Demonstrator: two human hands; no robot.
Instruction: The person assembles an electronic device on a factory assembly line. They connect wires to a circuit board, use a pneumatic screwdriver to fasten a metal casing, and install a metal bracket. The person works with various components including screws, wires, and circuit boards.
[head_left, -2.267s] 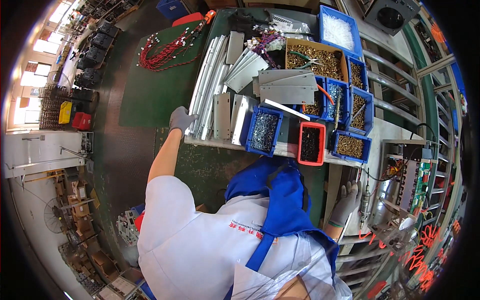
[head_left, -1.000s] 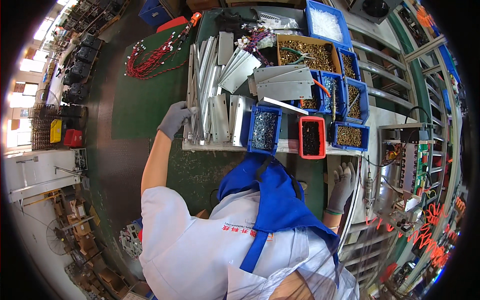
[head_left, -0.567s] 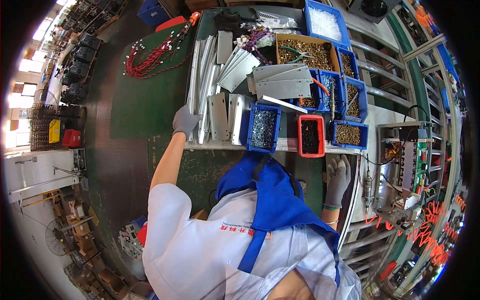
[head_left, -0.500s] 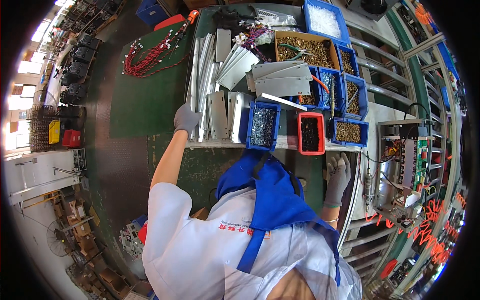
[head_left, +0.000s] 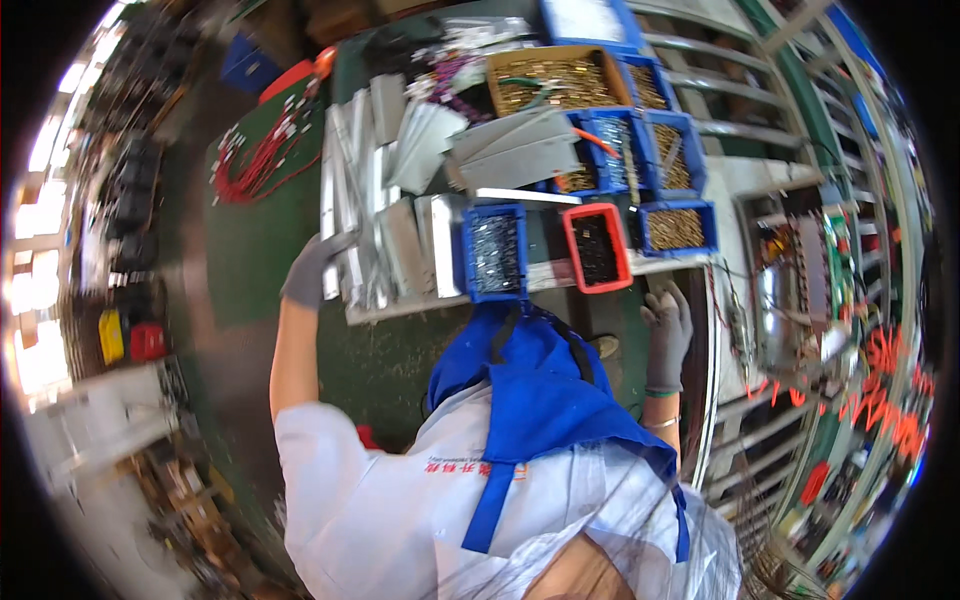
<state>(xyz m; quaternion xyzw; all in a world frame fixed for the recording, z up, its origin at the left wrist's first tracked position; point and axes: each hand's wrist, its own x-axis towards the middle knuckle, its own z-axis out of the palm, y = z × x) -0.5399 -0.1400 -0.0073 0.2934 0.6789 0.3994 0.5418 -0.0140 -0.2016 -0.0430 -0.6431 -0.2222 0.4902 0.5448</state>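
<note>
My left hand (head_left: 313, 272), in a grey glove, is at the left edge of the bench with its fingers closed over the outermost long metal strip (head_left: 330, 289); motion blur softens the grip. More long metal strips (head_left: 372, 265) lie side by side just right of it, with flat grey metal plates (head_left: 405, 245) beyond. My right hand (head_left: 668, 335), gloved too, hovers off the bench's front edge, fingers apart and slightly bent, holding nothing. Nearest to it are a blue bin of brass-coloured parts (head_left: 676, 230) and a red bin of black parts (head_left: 598, 250).
A blue bin of small silvery parts (head_left: 495, 252) stands at the front edge. Behind are stacked metal plates (head_left: 520, 150) and a cardboard box of brass-coloured parts (head_left: 560, 80) with pliers on top. Red wire bundles (head_left: 250, 170) lie on a green surface at left; a roller conveyor (head_left: 740, 130) runs at right.
The view has turned and shifted, so the bench appears further left and is blurred. My left hand's fingers now reach further over the strip. My right hand's fingers are more bent.
</note>
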